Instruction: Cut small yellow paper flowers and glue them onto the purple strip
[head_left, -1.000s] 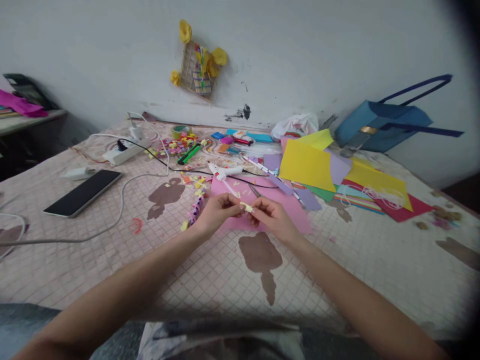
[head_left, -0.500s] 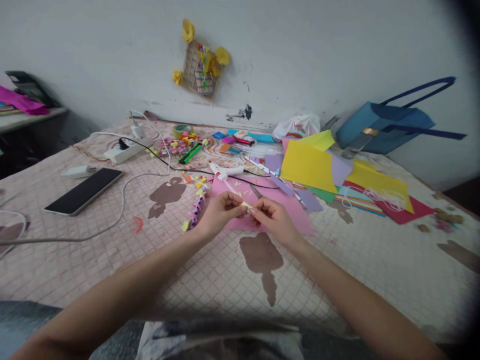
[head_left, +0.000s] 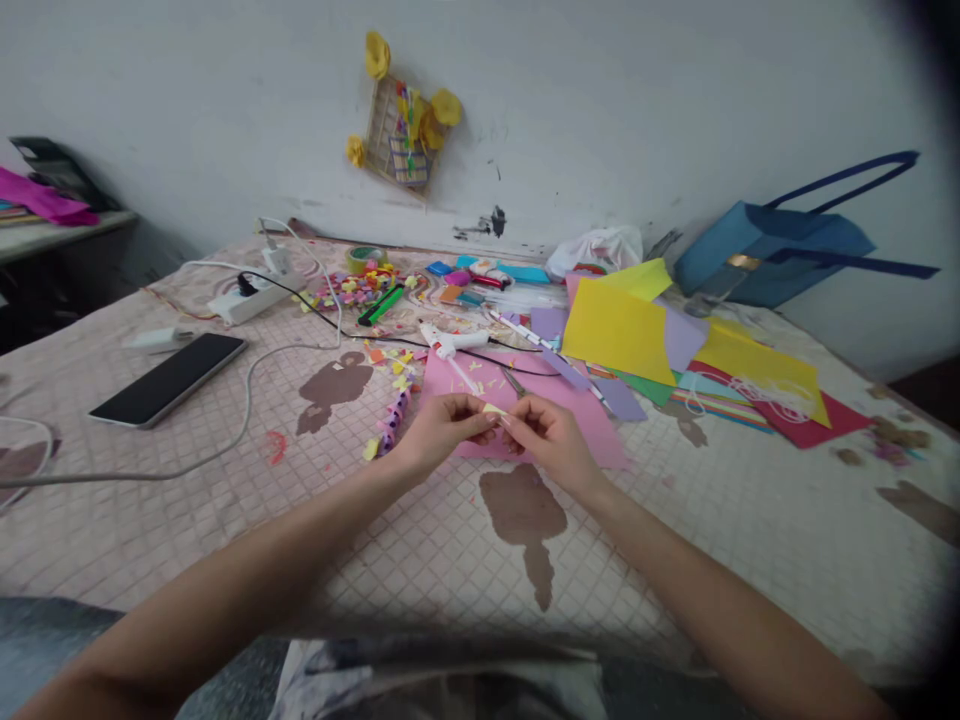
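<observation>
Between my two hands is a small pale yellow paper piece (head_left: pixel 493 409), pinched at both ends over a pink sheet (head_left: pixel 585 425). My left hand (head_left: pixel 448 428) grips its left side with thumb and fingertips. On its right side, my right hand (head_left: pixel 546 432) holds it in a similar pinch. Just beyond the fingers lie scissors (head_left: pixel 513 381), partly hidden, and thin yellow paper scraps (head_left: pixel 487 378). A white glue gun (head_left: pixel 453 341) rests at the pink sheet's far edge. Left of my left hand stretches a purple strip decorated with small paper pieces (head_left: pixel 393 420).
A phone (head_left: pixel 171 380), a power strip (head_left: pixel 255 300) and trailing cables lie left. Behind are a heap of paper cut-outs (head_left: pixel 360 293), a green cutter (head_left: pixel 381 306) and tape (head_left: pixel 365 259). Coloured sheets (head_left: pixel 619 330) and a blue bag (head_left: pixel 772 255) stand right.
The yellow paper piece looks flatter and smoother between my fingertips. Both hands stay in nearly the same place, and the view has shifted very slightly.
</observation>
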